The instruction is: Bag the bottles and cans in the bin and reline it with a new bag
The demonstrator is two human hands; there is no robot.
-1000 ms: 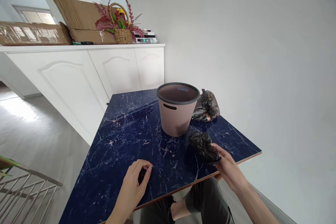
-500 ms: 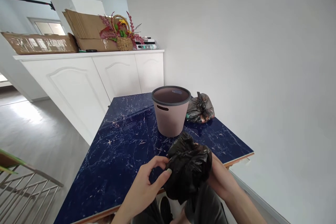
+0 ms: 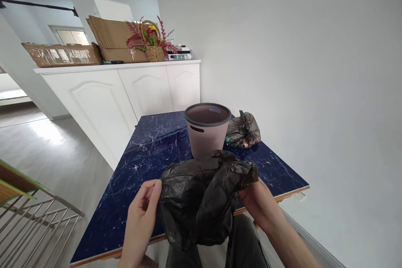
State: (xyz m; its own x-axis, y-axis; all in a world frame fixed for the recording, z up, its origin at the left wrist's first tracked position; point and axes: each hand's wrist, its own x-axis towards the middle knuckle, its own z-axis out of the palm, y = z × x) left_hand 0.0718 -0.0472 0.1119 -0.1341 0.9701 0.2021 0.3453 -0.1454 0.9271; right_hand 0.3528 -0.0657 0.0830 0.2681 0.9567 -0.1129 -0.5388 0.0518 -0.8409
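A black plastic garbage bag (image 3: 201, 201) stretches between my two hands over the near table edge. My left hand (image 3: 143, 207) pinches its left side between thumb and fingers. At the bag's right end, my right hand (image 3: 259, 201) grips the plastic, its fingertips partly hidden behind the folds. Just beyond the bag stands a pinkish-grey trash can (image 3: 207, 140) with a dark rim and a slot handle; the bag covers its base. To the can's right lies a tied, filled garbage bag (image 3: 244, 132).
Everything stands on a blue marble-patterned table (image 3: 135, 188) beside a white wall. A white cabinet (image 3: 150, 88) behind carries cardboard boxes (image 3: 116, 46) and a flower basket (image 3: 154, 53). A metal rack (image 3: 40, 226) is at the lower left.
The crumpled garbage bag has been spread wider. My left hand has moved left and closed on its edge, pulling it out, while my right hand keeps hold. The view has shifted slightly.
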